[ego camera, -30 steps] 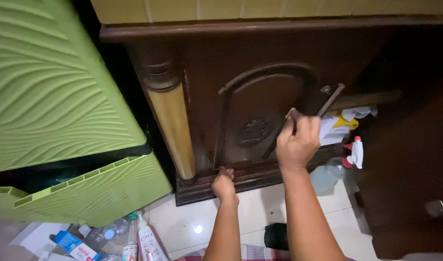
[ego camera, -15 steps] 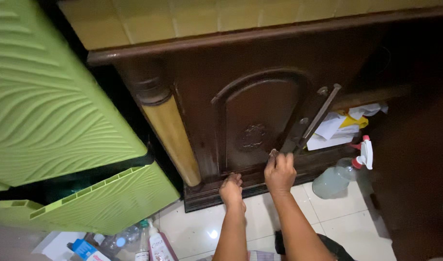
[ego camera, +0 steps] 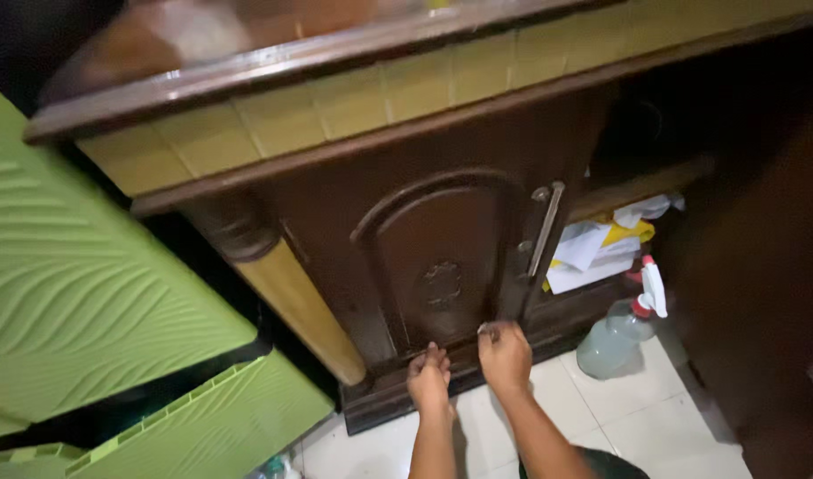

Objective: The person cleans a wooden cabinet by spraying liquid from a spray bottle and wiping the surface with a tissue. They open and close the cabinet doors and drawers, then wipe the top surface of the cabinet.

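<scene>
A dark brown wooden cabinet door (ego camera: 442, 266) with an arched raised panel stands in front of me, a metal bar handle (ego camera: 545, 229) on its right edge. My right hand (ego camera: 506, 357) presses against the door's bottom edge, its fingers closed on a small pale piece (ego camera: 487, 328) that only just shows. My left hand (ego camera: 428, 380) is beside it to the left. Its fingertips rest on the base moulding (ego camera: 380, 404) under the door, and it holds nothing.
A green ribbed plastic drawer unit (ego camera: 87, 302) stands at the left with a lower drawer pulled out. Right of the door, an open compartment holds white and yellow papers (ego camera: 597, 253). A clear spray bottle (ego camera: 619, 330) stands on the white tiled floor (ego camera: 637, 417).
My right hand has slid down the door from near the handle to its bottom edge. My left hand has stayed low at the base. The view has tilted to show the cabinet top.
</scene>
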